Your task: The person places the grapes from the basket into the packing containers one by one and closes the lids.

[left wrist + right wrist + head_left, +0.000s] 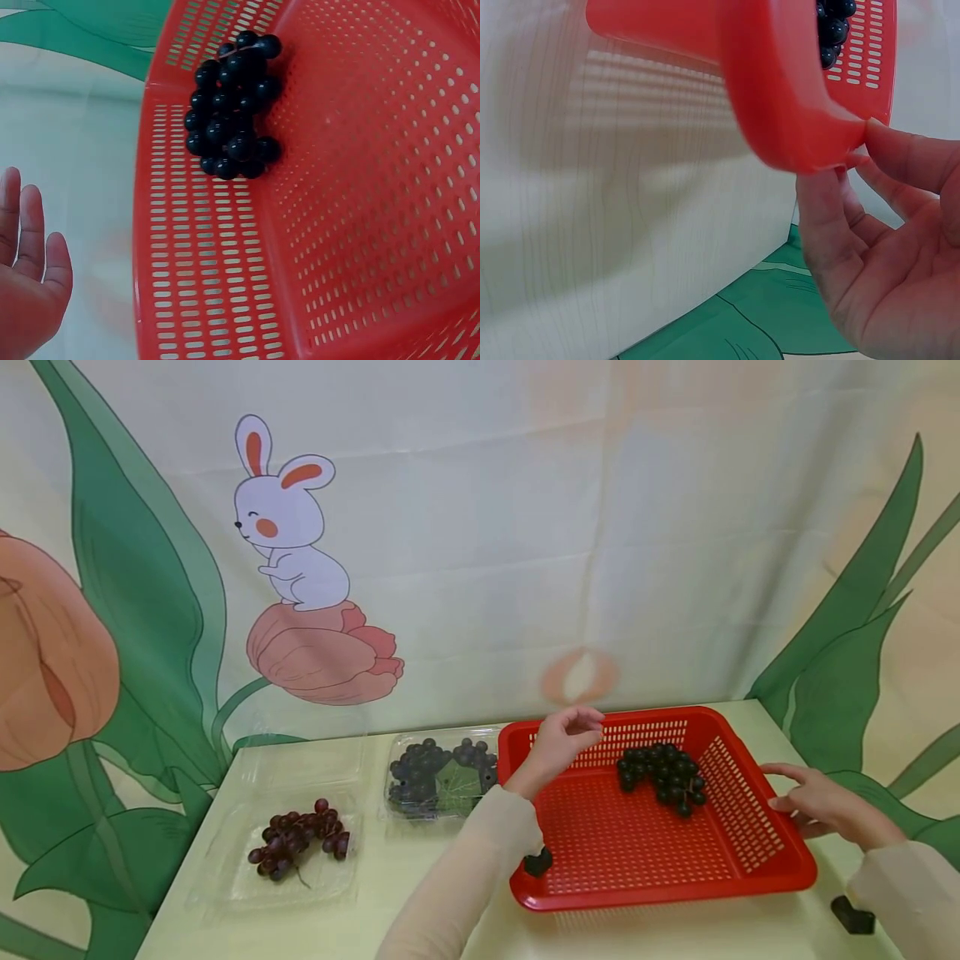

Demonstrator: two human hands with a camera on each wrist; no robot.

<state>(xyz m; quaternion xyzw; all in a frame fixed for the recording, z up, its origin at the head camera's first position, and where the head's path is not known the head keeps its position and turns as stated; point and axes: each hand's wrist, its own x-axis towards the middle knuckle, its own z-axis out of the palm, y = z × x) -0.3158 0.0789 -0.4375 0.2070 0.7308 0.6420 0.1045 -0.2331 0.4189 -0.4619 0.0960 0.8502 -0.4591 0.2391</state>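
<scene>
A red plastic basket (622, 843) with slotted walls stands on the right part of the table. Inside it, toward the back right, lies a bunch of black grapes (662, 775). My left hand (561, 745) is above the basket's left back part, its fingers loosely bent around nothing. In the left wrist view that same hand (34, 277) appears beyond the basket rim, apart from it. On the right, my right hand (821, 800) holds the basket's side rim. The right wrist view shows the thumb and fingers of this hand (900, 247) pinching the red rim.
Left of the basket sits a clear plastic box (442, 777) with dark grapes and a green leaf design. Farther left, an open clear box (337, 881) holds a bunch of red grapes (288, 843). A printed curtain (480, 568) hangs behind the table.
</scene>
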